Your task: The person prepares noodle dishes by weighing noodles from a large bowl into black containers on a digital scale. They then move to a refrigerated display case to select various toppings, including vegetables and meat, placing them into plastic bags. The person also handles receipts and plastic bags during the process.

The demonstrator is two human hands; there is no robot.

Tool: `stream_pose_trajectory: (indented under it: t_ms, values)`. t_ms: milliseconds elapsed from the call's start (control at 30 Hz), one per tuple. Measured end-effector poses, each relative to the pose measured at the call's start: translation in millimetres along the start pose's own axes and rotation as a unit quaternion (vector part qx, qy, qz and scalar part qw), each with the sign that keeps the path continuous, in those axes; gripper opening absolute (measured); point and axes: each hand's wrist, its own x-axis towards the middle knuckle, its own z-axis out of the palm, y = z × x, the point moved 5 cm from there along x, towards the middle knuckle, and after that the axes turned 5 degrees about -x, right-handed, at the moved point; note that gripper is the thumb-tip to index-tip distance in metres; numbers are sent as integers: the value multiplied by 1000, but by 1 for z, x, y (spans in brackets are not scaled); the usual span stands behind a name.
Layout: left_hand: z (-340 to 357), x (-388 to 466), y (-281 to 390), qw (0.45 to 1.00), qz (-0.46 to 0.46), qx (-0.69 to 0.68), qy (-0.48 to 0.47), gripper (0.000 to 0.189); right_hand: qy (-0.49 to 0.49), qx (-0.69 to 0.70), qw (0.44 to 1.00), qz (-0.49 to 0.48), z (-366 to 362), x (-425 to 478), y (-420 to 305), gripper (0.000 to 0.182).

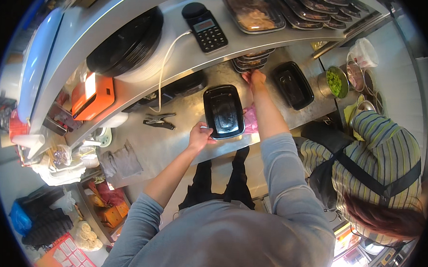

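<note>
My left hand [200, 137] is at the lower left corner of a black plastic food tray [223, 110], with a small white thing between the fingers; whether it grips the tray too is unclear. My right hand [254, 78] reaches under the shelf and touches the near end of a stack of lidded black food containers [251, 61]; its fingertips are partly hidden. Right of my right forearm, a second black tray [293, 85] lies on the steel counter [177, 142]. A pink cloth or bag [250, 119] shows between the first tray and my forearm.
A steel shelf [239, 45] overhangs the counter, carrying a keypad device [205, 28], stacked black lids or plates [126, 43] and an orange device [92, 97]. Pliers-like tools [159, 121] lie left. A steel pot with chopped greens [333, 82] and a co-worker [378, 155] are at right.
</note>
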Motion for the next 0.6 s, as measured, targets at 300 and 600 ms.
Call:
stream_pose_trajectory:
  t_ms: [300,600]
  values:
    - [23,43,9,991,41,81,100,19,-12,-10,1000,-12,-30,-18,0,6]
    - [-14,-20,-34,989,74,86,98,21,-150,-47,987,43,-76,-2,44,7]
